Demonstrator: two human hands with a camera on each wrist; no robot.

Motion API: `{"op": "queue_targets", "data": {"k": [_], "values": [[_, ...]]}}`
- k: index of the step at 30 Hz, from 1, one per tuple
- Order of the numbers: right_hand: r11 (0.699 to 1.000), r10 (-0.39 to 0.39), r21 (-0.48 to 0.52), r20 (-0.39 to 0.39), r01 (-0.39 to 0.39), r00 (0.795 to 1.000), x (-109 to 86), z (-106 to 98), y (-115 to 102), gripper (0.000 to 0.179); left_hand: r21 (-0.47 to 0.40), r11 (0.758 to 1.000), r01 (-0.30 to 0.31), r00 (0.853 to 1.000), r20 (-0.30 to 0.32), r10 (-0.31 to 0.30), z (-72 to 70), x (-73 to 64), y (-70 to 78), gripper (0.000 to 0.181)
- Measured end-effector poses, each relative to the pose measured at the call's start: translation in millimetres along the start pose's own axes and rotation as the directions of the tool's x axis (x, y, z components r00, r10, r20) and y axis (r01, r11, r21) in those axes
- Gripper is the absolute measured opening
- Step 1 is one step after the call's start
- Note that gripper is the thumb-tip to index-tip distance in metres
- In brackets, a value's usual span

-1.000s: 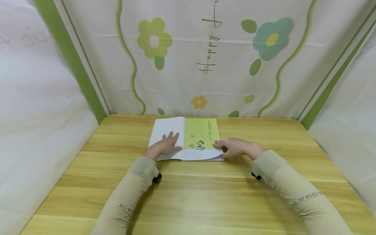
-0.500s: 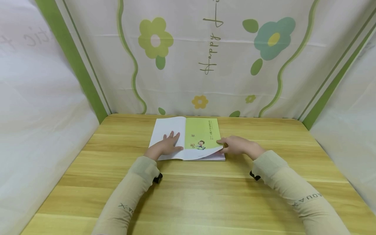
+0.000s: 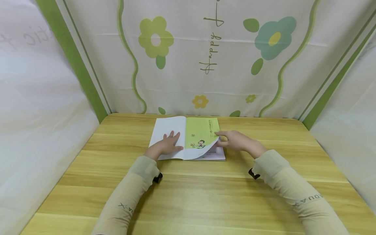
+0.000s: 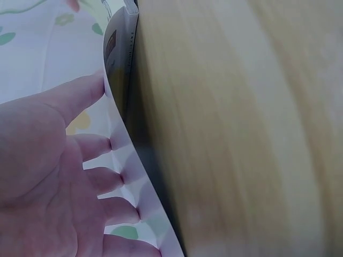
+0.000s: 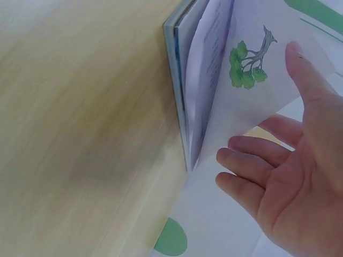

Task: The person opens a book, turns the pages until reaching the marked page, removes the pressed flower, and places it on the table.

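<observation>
Green page (image 3: pixel 198 130) lifted higher, right fingers (image 3: pixel 222 133) pinching it, left fingers (image 4: pixel 104 180) splayed, print (image 5: pixel 215 51) beneath half-hidden

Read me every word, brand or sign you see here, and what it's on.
"Happy": back curtain, sideways; the writing after it is cut off.
"tic", apparently: left curtain; the rest is faint.
"AQUA·X", apparently: right sleeve; second letter unclear.
"X" and "UA": left sleeve.
Too small or blurred: characters on the green page and print inside the book.
</observation>
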State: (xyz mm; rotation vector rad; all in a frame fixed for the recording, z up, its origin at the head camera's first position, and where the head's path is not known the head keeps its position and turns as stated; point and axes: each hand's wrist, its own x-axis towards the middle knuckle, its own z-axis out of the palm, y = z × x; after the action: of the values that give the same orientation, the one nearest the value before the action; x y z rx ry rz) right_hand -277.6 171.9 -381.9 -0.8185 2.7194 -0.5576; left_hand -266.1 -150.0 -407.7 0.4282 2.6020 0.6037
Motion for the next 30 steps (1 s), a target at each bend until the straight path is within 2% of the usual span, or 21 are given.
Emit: {"op": "queue_targets", "data": {"k": [7,14,23,30], "values": [[0.998,-0.039,0.042,-0.069,0.042,0.997,2.7,-1,-9,0.075,-0.017,1.0,-0.013,1.0,-0.009,0.013,-0.1,0.1,-2.7,0.079],[0.995,-0.051,0.075,-0.12,0.061,0.991,4.6,-2,-17,0.079,-0.046,0.999,-0.015,1.0,-0.015,0.014,0.6,-0.5,-3.8,0.078],[0.984,-0.143,0.085,-0.133,0.155,0.981,10.7,3,-31,0.08,-0.057,0.998,-0.012,1.0,-0.025,0.01,-0.3,0.6,-4.3,0.077],[0.977,-0.185,0.088,-0.083,0.192,0.979,18.6,10,-41,0.086,-0.078,0.997,-0.02,0.999,-0.034,0.018,-3.1,2.4,-6.3,0.074]]}}
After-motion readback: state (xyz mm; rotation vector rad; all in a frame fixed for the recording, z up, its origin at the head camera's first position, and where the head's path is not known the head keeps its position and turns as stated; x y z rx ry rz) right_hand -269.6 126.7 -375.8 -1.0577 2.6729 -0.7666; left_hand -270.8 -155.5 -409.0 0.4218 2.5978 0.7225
